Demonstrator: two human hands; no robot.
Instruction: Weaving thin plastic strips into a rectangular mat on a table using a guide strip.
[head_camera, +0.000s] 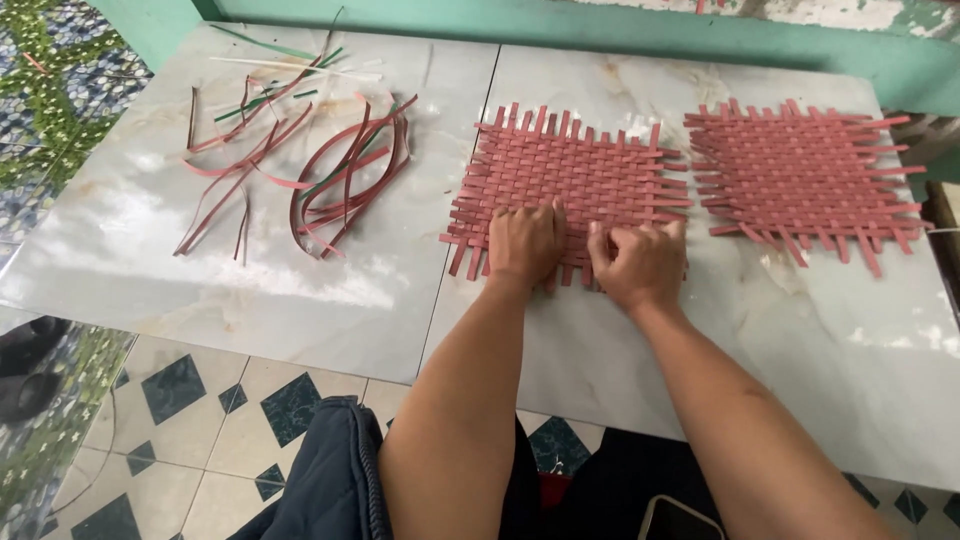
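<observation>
A: Entry, woven mat (575, 180). Where does it lie, and what does it look like?

B: Flat on the marble slab (300, 290), just right of the slab's middle seam. Dull red strips, plaited over-under in a plain check. Roughly square. Loose strip ends stick out on all four sides; the ends at the mat's near edge splay unevenly.

A: Hands?

B: Both rest on the mat's near edge, side by side. Left hand (525, 243): palm down, fingers bent and pressed onto the weave, near its near-left part. Right hand (640, 262): fingers curled under in a loose fist, knuckles up, thumb against the strips. Cannot tell whether either hand pinches a strip; the fingertips are hidden.

A: Around the mat?

B: To the mat's right, a second mat (805, 175), same red, same weave, also with free ends, lying apart from the first with bare slab between. To the mat's left, well apart, a heap of loose strips (300, 165): mostly red, curled and crossing, a few green and pale ones at the far side of the heap.

A: Further out?

B: Beyond the mat, a green wall (600, 25). Nearer than the mat, below the slab's edge, a tiled floor (200, 420) with dark diamonds, and dark cloth over the person's lap.
</observation>
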